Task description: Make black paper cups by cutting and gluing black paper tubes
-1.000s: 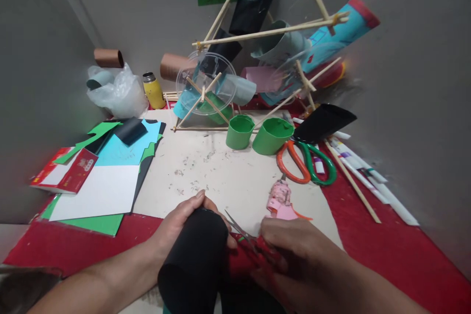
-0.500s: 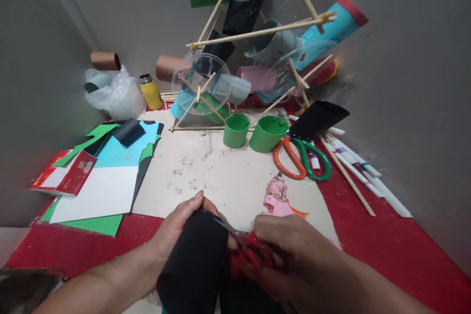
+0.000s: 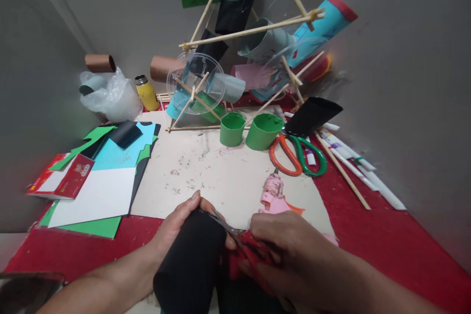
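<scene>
My left hand [image 3: 175,228] is wrapped round a rolled black paper tube [image 3: 191,265] at the bottom centre. My right hand [image 3: 283,250] grips a pair of red-handled scissors [image 3: 235,235], whose blades meet the tube's far rim. Just beyond my right hand lies a pink glue gun [image 3: 274,194] on the beige board [image 3: 221,171].
A stick-and-paper-roll structure [image 3: 243,54] rises at the back. Two green paper cups [image 3: 250,130], orange and green scissors [image 3: 298,154], glue sticks [image 3: 353,167] and a skewer lie right. Coloured paper sheets [image 3: 106,176], a red pack, a plastic bag [image 3: 110,95] and a yellow bottle [image 3: 146,92] sit left.
The scissor blades have closed in on the black tube's rim. The view has drifted a little, so everything sits slightly further left.
</scene>
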`<state>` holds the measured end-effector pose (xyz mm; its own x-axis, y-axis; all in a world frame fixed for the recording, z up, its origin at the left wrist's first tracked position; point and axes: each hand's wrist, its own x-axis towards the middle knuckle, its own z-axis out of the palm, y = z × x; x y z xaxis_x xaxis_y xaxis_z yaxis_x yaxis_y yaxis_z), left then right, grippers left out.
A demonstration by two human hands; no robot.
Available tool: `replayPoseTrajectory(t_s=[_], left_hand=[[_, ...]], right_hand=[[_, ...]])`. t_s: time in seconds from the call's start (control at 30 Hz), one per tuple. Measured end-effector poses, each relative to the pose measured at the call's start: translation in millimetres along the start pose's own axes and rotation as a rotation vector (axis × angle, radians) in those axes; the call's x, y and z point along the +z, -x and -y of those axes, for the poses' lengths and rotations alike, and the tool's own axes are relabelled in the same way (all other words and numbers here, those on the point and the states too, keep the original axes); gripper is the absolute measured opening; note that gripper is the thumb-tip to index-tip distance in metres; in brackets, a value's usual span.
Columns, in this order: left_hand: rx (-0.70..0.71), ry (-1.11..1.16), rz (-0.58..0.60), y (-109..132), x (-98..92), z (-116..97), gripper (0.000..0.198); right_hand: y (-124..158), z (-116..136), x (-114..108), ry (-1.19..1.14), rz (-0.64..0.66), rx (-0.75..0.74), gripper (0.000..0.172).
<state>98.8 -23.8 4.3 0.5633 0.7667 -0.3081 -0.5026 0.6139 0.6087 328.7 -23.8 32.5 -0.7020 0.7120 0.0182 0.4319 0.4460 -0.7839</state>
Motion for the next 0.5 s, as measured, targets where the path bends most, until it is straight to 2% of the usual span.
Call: replayPoseTrajectory(t_s=[0.17,0.5], left_hand=[[0.004,-0.005,-0.045,0.6,-0.9,0.9,0.042],[-0.028,0.008,-0.006,-0.3,-0.4,0.5,0.044]], right_hand=[[0.1,-1.4,0.3,-0.022,-0.002,-0.012,0.008],[-0.7,-1.3,-0.6,-0.029,-0.005,-0.062,0.012]])
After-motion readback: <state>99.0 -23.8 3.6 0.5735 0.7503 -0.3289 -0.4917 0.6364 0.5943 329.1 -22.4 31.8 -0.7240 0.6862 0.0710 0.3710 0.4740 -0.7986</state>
